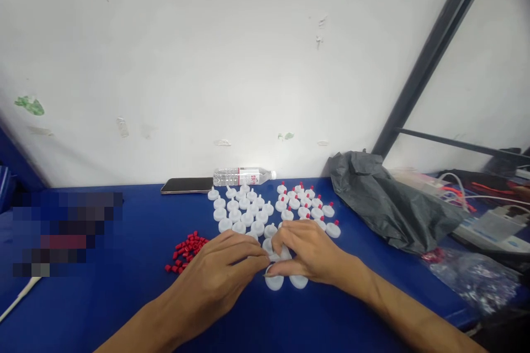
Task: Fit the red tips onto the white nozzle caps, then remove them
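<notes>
My right hand (304, 251) is closed around a white plastic spout lid (285, 252), which lies on its side with the spout towards the left. At that spout the fingertips of my left hand (234, 262) are pressed together; whatever they pinch is hidden. Two more white lids (274, 282) lie right below my right hand. Beyond the hands stand several white spout lids (248, 218) with bare tips. To their right is a group of white lids with red tips (317, 212). Small red caps (190, 248) lie in a loose pile beside my left hand.
A clear plastic bottle (244, 176) lies along the wall, with a phone (186, 185) left of it. On the right are a dark plastic bag (393, 204), a clear bag (476, 278) and a power strip with cables (497, 231). A pale cable (20, 298) runs at the left.
</notes>
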Motion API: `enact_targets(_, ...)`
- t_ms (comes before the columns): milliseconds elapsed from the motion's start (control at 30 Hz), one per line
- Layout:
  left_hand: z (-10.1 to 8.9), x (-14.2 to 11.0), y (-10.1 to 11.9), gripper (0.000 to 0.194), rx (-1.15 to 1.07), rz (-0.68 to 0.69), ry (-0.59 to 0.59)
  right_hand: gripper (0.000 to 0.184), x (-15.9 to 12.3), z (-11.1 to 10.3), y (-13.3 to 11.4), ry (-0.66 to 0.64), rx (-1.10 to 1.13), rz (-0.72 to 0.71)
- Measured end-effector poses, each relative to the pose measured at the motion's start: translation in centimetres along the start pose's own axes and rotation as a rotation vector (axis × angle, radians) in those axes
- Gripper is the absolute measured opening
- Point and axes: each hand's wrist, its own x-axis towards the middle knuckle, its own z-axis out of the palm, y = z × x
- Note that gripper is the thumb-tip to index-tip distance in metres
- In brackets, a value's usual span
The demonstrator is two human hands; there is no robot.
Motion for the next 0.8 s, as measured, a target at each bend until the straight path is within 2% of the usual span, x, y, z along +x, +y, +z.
enact_targets(333, -0.18, 0.0, -0.11, 0.025, 0.044, 0.012, -0.019, 0.042, -0.25, 0.15, -0.12, -0.023, 0.033, 0.061)
enact_targets(433, 0.02, -0.09, 0.02, 0.023, 0.045, -0.005, -0.049, 0.041, -0.28, 0.18, -0.12, -0.044, 0.01, 0.036)
enact_targets(533, 0.07, -0.09, 0.08, 0.024, 0.044, 0.008, -0.018, 0.04, -0.23, -0.05, -0.16, -0.046, 0.028, -0.014)
enact_targets(600, -0.06, -0.05, 0.02, 0.025, 0.058, 0.012, -0.001, 0.033, -0.12, -0.32, -0.26, -0.057, 0.038, -0.043)
enact_targets(700, -0.38, 0.0, -0.15, 0.028, 0.108, 0.003, -0.023, 0.013, 0.08, -0.61, -0.42, -0.063, 0.011, -0.061)
enact_targets(800, -0.53, -0.01, -0.32, 0.027, 0.126, 0.002, -0.006, 0.013, 0.17, -0.58, -0.39, -0.012, -0.022, -0.104)
